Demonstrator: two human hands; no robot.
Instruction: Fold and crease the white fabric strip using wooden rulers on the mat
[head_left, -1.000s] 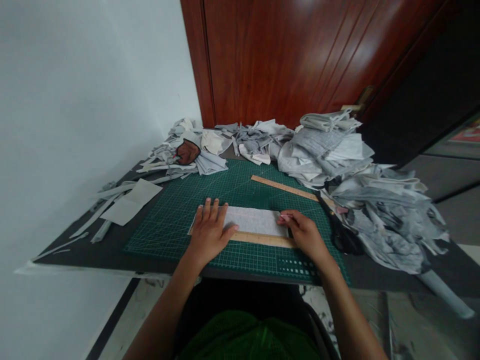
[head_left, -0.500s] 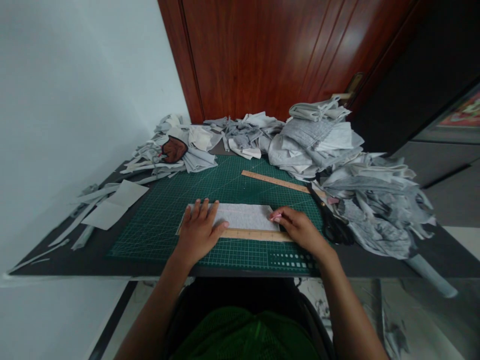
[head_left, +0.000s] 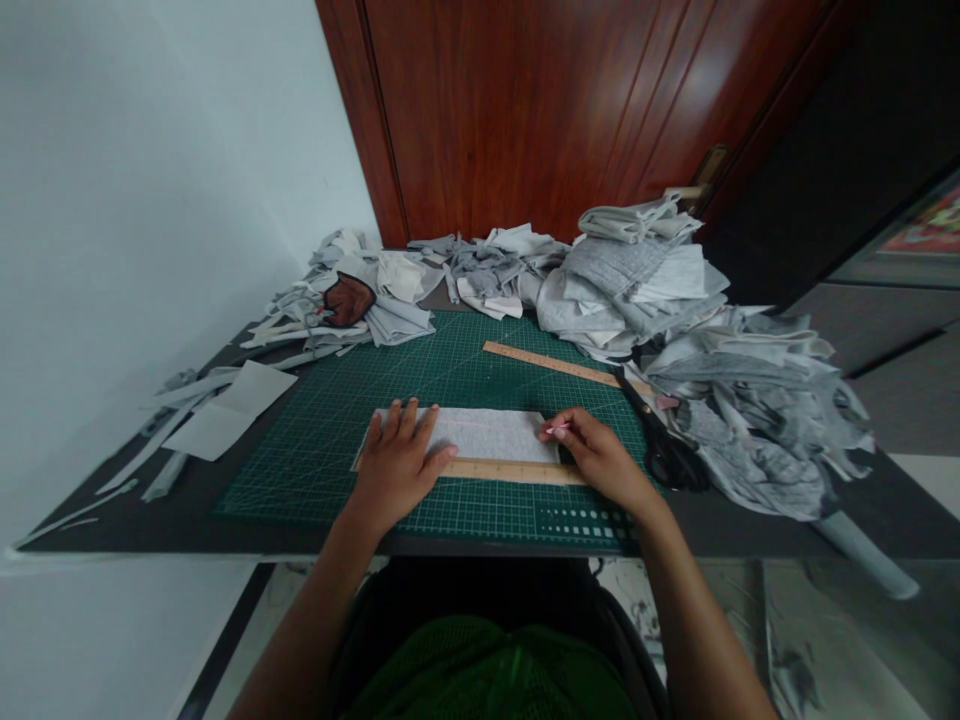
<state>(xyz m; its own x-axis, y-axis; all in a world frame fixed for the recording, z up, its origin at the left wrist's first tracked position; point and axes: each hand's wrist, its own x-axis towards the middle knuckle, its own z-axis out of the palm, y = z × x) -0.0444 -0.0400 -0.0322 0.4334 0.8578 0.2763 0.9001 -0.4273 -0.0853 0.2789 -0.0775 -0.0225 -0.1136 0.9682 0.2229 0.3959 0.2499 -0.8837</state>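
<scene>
A light grey strip of fabric point(head_left: 495, 432) lies flat on the green cutting mat point(head_left: 465, 510), with a faint pink line along its upper part. Along its near edge runs a wooden ruler point(head_left: 510, 470). My left hand point(head_left: 397, 455) rests spread over the left end of both fabric and ruler, fingers apart. At the fabric's right end, my right hand point(head_left: 596, 455) pinches a small pink piece of tailor's chalk point(head_left: 556, 429). The ruler's right end passes beneath that hand and is partly hidden.
Another wooden ruler point(head_left: 551, 362) lies farther back. Black scissors point(head_left: 664, 445) sit to the right, beside a heap of grey fabric point(head_left: 757, 400). More cloth is piled behind, with a brown, dark-edged piece point(head_left: 349, 300) at back left. A folded pale sheet point(head_left: 229, 410) lies left.
My right fingers have shifted slightly on the pink chalk, tilting it a little. My left hand, the fabric and the ruler stay in place.
</scene>
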